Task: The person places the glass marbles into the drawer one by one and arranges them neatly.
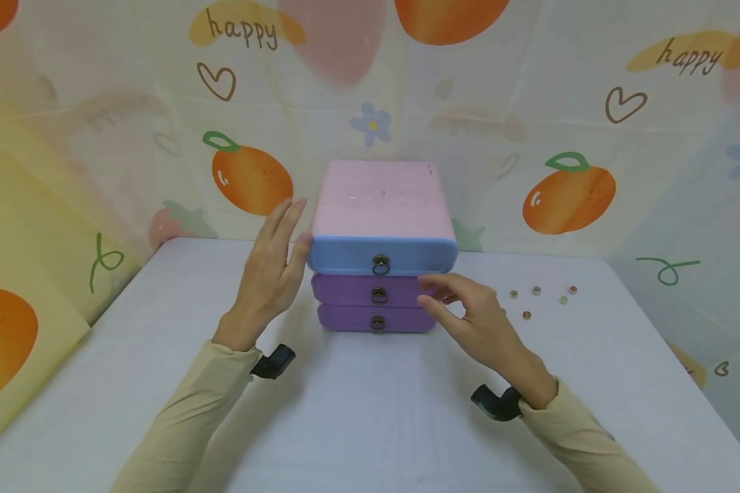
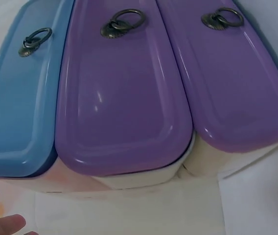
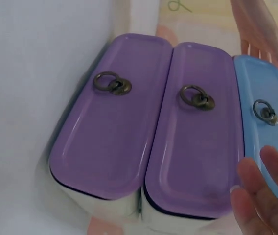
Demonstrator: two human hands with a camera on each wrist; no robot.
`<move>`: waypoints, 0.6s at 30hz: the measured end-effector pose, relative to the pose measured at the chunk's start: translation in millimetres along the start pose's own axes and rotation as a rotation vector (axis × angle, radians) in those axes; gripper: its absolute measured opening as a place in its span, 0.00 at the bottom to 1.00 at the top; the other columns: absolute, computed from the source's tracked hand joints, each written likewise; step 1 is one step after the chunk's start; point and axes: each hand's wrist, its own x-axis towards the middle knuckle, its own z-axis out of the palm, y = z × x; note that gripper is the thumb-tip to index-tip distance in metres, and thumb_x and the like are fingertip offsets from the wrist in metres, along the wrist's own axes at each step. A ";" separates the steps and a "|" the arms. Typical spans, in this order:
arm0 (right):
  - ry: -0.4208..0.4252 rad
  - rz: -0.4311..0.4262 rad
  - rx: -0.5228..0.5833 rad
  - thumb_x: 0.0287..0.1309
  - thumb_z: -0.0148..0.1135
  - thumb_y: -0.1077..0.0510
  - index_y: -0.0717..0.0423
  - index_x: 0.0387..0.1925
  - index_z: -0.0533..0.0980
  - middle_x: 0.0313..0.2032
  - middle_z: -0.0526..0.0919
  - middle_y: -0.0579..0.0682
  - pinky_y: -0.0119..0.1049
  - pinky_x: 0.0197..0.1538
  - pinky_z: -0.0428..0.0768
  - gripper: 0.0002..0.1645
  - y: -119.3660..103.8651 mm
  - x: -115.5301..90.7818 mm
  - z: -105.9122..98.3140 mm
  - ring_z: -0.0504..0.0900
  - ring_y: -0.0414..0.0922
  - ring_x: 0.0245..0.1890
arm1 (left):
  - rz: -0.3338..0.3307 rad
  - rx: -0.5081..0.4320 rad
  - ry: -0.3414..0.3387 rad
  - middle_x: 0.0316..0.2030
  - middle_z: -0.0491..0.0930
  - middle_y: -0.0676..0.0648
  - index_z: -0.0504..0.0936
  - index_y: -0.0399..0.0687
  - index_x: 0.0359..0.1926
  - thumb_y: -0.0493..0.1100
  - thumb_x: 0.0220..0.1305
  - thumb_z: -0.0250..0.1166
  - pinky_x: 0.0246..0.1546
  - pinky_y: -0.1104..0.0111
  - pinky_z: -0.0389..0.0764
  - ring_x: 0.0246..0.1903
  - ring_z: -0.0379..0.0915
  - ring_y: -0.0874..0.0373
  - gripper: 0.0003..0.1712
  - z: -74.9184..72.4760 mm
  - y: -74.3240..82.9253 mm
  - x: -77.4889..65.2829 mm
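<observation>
With the head view as our clock, the box [image 1: 382, 198] stands at its centre.
We see a pink top [image 1: 358, 212], a blue drawer [image 1: 345, 255] over two purple drawers [image 1: 345, 291], and a bronze ring [image 1: 379, 293] on each. At nine o'clock the left hand [image 1: 268, 270] holds nothing, fingers straight; whether it touches the blue drawer we cannot tell. At four o'clock the right hand [image 1: 477, 322] is loosely curved, thumb and fingers apart, gripping nothing that we can see. Only the head view gives us the beads [image 1: 536, 290], just past three o'clock; only the wrist views show us pale sides [image 2: 205, 161] behind the purple fronts.
</observation>
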 end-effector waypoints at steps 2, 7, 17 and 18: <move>0.004 0.001 -0.002 0.60 0.66 0.63 0.63 0.52 0.79 0.45 0.87 0.53 0.39 0.44 0.85 0.18 -0.5 1.7 2.1 0.86 0.44 0.41 | -0.005 -0.027 -0.019 0.75 0.58 0.41 0.60 0.52 0.76 0.52 0.76 0.47 0.70 0.41 0.62 0.74 0.55 0.43 0.31 0.2 2.2 0.7; 0.001 0.011 -0.017 0.61 0.66 0.61 0.62 0.52 0.80 0.45 0.88 0.53 0.42 0.43 0.85 0.18 -2.6 5.9 5.6 0.86 0.44 0.40 | -0.014 -0.075 -0.059 0.75 0.57 0.43 0.59 0.54 0.76 0.53 0.77 0.46 0.72 0.41 0.59 0.76 0.51 0.46 0.31 1.2 5.8 1.6; -0.008 0.052 -0.011 0.62 0.66 0.58 0.62 0.54 0.79 0.46 0.88 0.54 0.40 0.42 0.85 0.20 -7.2 13.0 14.7 0.86 0.44 0.39 | 0.072 -0.156 -0.059 0.73 0.61 0.40 0.62 0.48 0.74 0.46 0.75 0.50 0.75 0.47 0.58 0.74 0.56 0.46 0.30 6.6 8.9 5.3; -0.012 0.061 -0.002 0.62 0.66 0.57 0.61 0.54 0.79 0.46 0.87 0.54 0.41 0.43 0.85 0.20 -7.6 13.4 15.6 0.86 0.44 0.39 | 0.082 -0.165 -0.057 0.73 0.62 0.40 0.63 0.47 0.74 0.46 0.75 0.50 0.75 0.47 0.58 0.74 0.56 0.47 0.30 7.1 8.4 5.8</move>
